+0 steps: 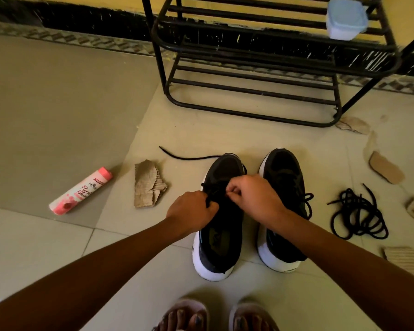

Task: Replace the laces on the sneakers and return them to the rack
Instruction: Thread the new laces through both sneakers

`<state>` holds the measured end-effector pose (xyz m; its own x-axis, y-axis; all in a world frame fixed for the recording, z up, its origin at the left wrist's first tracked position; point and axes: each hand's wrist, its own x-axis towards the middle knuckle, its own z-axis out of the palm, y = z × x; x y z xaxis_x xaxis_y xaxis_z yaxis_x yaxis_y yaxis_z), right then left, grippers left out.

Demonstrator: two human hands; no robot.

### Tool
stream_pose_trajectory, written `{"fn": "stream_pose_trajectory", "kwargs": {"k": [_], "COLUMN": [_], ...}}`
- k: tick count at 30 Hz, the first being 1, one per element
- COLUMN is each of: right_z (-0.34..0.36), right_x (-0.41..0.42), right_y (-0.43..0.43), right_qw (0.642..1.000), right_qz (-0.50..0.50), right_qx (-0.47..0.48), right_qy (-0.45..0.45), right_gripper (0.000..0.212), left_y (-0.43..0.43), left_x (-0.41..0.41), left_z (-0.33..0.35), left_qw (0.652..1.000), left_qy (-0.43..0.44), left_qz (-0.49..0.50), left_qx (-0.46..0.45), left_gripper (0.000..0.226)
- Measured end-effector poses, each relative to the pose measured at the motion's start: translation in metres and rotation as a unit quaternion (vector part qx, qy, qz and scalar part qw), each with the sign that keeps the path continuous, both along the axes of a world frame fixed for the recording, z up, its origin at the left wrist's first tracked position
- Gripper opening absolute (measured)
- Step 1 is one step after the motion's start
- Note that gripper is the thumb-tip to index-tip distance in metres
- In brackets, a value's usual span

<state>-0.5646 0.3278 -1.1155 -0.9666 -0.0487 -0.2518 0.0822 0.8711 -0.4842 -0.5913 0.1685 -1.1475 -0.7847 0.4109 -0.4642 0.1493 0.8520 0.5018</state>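
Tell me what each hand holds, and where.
Left hand and right hand both pinch the black lace mid-length, over the eyelets of the sneaker.

Two black sneakers with white soles stand side by side on the floor tiles, toes pointing far: the left sneaker point(215, 247) is partly laced, its black lace point(184, 157) pinched over the eyelets by the left hand point(191, 211) and right hand point(253, 197), with one free end trailing across the floor to the far left. The right sneaker point(285, 177) is laced, its ends hanging loose down its right side. A tangled coil of loose black laces point(359, 213) lies right of the pair, and the black metal rack point(249, 113) stands upright beyond them against the far wall.
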Motion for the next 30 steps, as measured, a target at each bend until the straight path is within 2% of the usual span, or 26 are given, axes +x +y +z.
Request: {"fn": "stream_pose_trajectory", "kwargs": {"k": [2, 6, 10, 16, 19, 21, 24, 27, 30], "right_z": [0.005, 0.015, 0.025, 0.041, 0.053, 0.053, 0.047, 0.046, 0.045], "right_x": [0.002, 0.012, 0.02, 0.015, 0.01, 0.012, 0.02, 0.022, 0.009], "right_y": [0.008, 0.028, 0.041, 0.026, 0.015, 0.011, 0.005, 0.003, 0.013], "right_qw": [0.999, 0.985, 0.952, 0.899, 0.874, 0.866, 0.849, 0.854, 0.904], "right_qz": [0.0, 0.028, 0.106, 0.192, 0.222, 0.24, 0.273, 0.278, 0.213], "right_qx": [-0.002, 0.081, 0.158, 0.273, 0.315, 0.333, 0.345, 0.326, 0.254], "right_qy": [-0.035, -0.147, -0.241, -0.283, -0.296, -0.284, -0.292, -0.296, -0.269], "right_gripper": [0.014, 0.017, 0.02, 0.014, 0.021, 0.008, 0.004, 0.013, 0.018], "left_y": [-0.002, -0.003, 0.0, 0.003, 0.002, 0.002, 0.002, 0.001, 0.0], "left_x": [-0.001, -0.003, -0.002, -0.001, -0.001, -0.001, 0.0, 0.001, 0.002], "left_z": [0.0, -0.003, -0.005, -0.003, -0.004, -0.003, -0.003, -0.003, -0.002], "left_qw": [1.0, 1.0, 0.999, 0.997, 0.996, 0.994, 0.993, 0.994, 0.995], "left_qy": [-0.003, -0.006, -0.03, -0.051, -0.068, -0.078, -0.087, -0.078, -0.056], "left_qz": [0.011, 0.025, 0.038, 0.047, 0.061, 0.071, 0.076, 0.072, 0.067], "left_qx": [0.0, 0.002, 0.009, 0.017, 0.02, 0.024, 0.027, 0.03, 0.039], "left_gripper": [0.036, 0.036, 0.033, 0.033, 0.035, 0.036, 0.036, 0.037, 0.036]}}
